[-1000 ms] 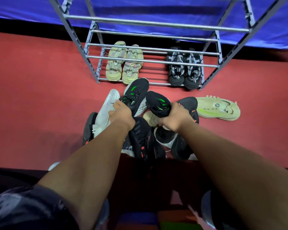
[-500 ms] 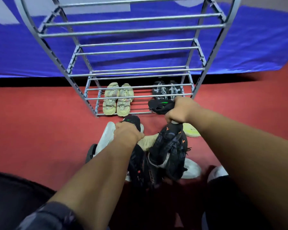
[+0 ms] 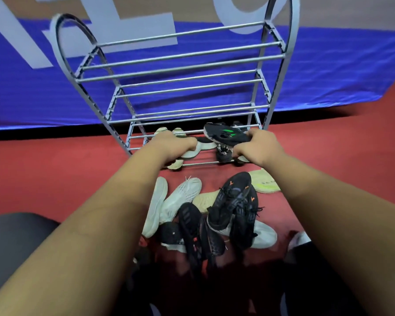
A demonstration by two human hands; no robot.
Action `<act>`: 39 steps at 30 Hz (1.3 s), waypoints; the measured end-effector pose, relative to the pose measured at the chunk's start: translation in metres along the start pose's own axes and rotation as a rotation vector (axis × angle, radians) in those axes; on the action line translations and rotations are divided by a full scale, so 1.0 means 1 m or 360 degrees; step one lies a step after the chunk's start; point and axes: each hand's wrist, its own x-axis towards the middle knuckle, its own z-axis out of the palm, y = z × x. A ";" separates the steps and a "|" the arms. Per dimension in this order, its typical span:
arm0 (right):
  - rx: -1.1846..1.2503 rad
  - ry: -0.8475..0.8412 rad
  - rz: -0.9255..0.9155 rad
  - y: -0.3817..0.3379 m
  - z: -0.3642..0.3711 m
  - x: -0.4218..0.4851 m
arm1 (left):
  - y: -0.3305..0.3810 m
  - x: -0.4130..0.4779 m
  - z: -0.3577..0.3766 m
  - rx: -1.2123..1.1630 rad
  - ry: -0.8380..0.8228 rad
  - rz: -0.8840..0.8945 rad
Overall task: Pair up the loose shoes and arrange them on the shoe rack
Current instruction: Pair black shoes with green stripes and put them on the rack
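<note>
Both grips at rack [image 3: 180, 62], lower shelves, centre frame. Right grip [image 3: 258, 148] clasps one black shoe with green stripes [image 3: 226, 134]. Left grip [image 3: 173, 144] curls round one black, white-soled shoe [image 3: 202, 145]. Floor pile, lower centre: two white shoes [image 3: 183, 198], one yellow-green shoe [image 3: 266, 182], several black.

Both my bare forearms reach forward, almost straight. My left hand [image 3: 169, 144] lies knuckles up, fingers curled over a pale-soled shoe [image 3: 192, 153]; my right hand [image 3: 258, 148], level with it, grips a black shoe [image 3: 226, 135]
</note>
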 end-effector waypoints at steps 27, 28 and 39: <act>0.0090 0.0498 -0.0029 0.041 0.069 0.146 | 0.016 0.167 0.135 -0.0383 0.0817 0.0151; 0.0068 0.0490 -0.0016 0.040 0.070 0.155 | 0.018 0.173 0.137 -0.0401 0.0807 0.0137; -0.0101 0.0153 -0.0028 0.064 0.087 0.162 | 0.006 0.191 0.164 -0.0324 0.0586 0.0179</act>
